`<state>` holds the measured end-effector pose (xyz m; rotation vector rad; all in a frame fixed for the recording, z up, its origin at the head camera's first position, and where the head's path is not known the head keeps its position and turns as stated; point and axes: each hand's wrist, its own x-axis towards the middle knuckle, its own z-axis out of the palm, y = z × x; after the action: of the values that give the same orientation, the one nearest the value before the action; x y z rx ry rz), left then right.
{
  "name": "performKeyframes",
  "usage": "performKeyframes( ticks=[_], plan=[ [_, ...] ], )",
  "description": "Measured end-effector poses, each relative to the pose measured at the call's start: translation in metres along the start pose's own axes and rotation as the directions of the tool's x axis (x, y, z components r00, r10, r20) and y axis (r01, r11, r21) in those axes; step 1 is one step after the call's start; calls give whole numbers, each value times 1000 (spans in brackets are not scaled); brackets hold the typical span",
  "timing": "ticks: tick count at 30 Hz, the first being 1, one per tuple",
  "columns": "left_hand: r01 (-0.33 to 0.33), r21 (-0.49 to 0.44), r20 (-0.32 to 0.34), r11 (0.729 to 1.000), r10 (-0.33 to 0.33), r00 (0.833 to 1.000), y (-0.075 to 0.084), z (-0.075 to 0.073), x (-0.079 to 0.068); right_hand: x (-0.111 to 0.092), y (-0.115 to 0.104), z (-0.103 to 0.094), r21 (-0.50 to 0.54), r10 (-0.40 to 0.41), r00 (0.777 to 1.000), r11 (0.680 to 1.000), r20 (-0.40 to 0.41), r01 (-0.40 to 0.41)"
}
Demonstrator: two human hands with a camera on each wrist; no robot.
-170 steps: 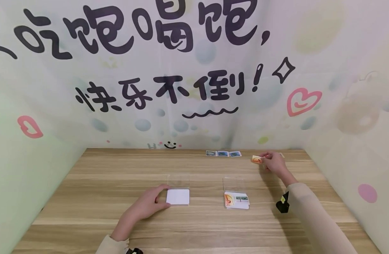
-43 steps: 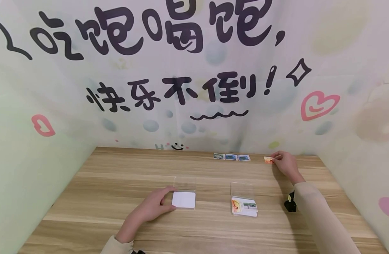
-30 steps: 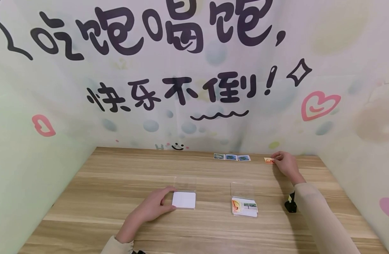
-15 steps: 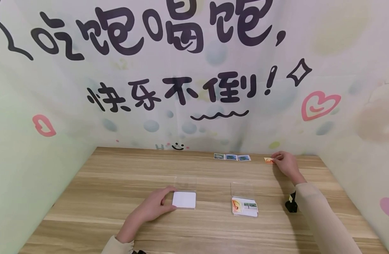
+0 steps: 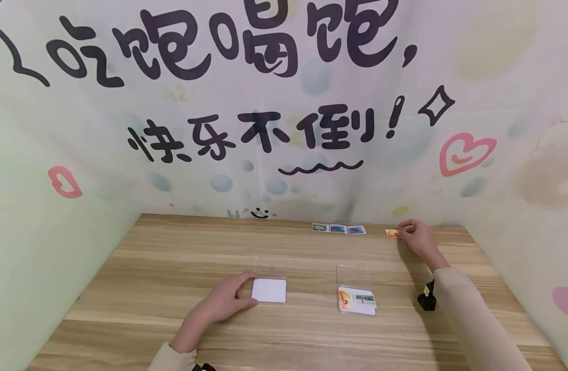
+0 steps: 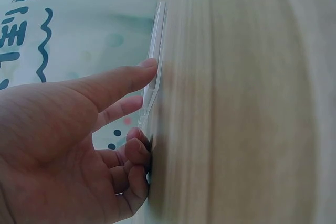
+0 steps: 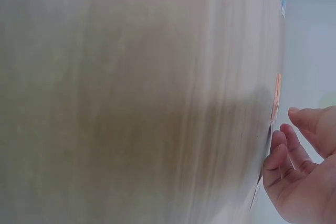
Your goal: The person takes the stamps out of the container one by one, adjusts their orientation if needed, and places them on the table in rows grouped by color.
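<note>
In the head view, my left hand [image 5: 221,299] spans a flat clear plastic box holding a white card stack [image 5: 269,290], with thumb and forefinger on opposite edges. The left wrist view shows the thumb against the box edge [image 6: 156,61] and the other fingers curled on the table. At the back right, fingers of my right hand [image 5: 418,239] touch the table by a small orange stamp-like card [image 5: 392,234]. In the right wrist view its thumb is raised, apart from the orange card [image 7: 276,95]. Whatever lies beneath that hand is mostly hidden.
Several blue and green stamp-like cards [image 5: 338,229] lie in a row near the back wall. A second clear box [image 5: 353,276], lid laid back, holds white cards topped with orange and green pictures [image 5: 358,301]. Printed cloth walls [image 5: 195,190] enclose the wooden table [image 5: 172,247].
Since the oldest frame, the orange card has gone from slightly raised in my right hand to lying on the table. In the last second both hands barely move.
</note>
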<state>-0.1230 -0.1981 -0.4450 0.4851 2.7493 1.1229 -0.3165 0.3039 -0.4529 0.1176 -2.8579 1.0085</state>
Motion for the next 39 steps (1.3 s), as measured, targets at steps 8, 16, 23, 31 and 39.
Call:
performKeyframes(
  ticks=[8,16,23,31,39],
  plan=[
    [17,6,3,1000,-17,1000,-1,1,1,-6,1,-3,-1,-37,999,999,-6,37],
    [23,1,4,1000,-24,1000,-1,2,2,-14,0,-2,18,-37,999,999,-7,37],
    [14,-11,7,1000,-14,1000,-2,0,1,-23,-8,-2,30,-35,999,999,-25,36],
    [10,7,-2,1000,-10,1000,-1,-2,-2,-29,-12,3,51,-9,1000,999,-13,10],
    [10,-17,1,1000,-10,1000,1,-2,-1,-34,-10,4,52,-11,1000,999,-17,12]
  ],
)
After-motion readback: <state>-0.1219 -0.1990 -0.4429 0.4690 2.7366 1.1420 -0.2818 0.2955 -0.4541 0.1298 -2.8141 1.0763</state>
